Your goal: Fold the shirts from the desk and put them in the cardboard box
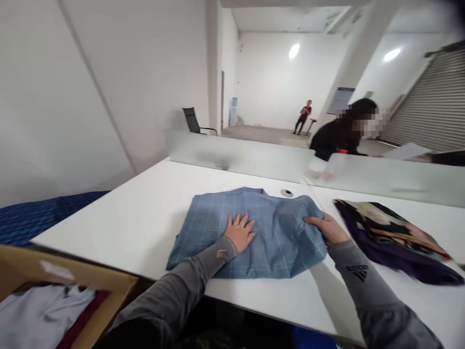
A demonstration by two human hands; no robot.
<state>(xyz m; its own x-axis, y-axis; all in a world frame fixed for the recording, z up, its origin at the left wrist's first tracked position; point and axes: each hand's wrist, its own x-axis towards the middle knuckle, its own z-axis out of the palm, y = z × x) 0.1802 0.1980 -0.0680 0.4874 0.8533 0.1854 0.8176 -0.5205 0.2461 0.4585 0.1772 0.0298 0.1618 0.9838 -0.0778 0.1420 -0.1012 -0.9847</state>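
A blue checked shirt point(210, 218) lies spread on the white table, its lower edge close to the table's front edge. My left hand point(240, 233) rests flat on the middle of the cloth with its fingers spread. At the shirt's right side, my right hand point(329, 227) pinches the fabric, thumb on top and the other fingers partly hidden behind it. That side of the shirt is lifted and bunched, with loose folds running down from the grip.
Dark patterned and purple garments point(395, 242) lie in a pile on the right. A cardboard box point(119, 298) with clothes stands at the lower left. A frosted divider point(240, 152) borders the table point(145, 194). A person point(337, 131) sits beyond; another stands far back.
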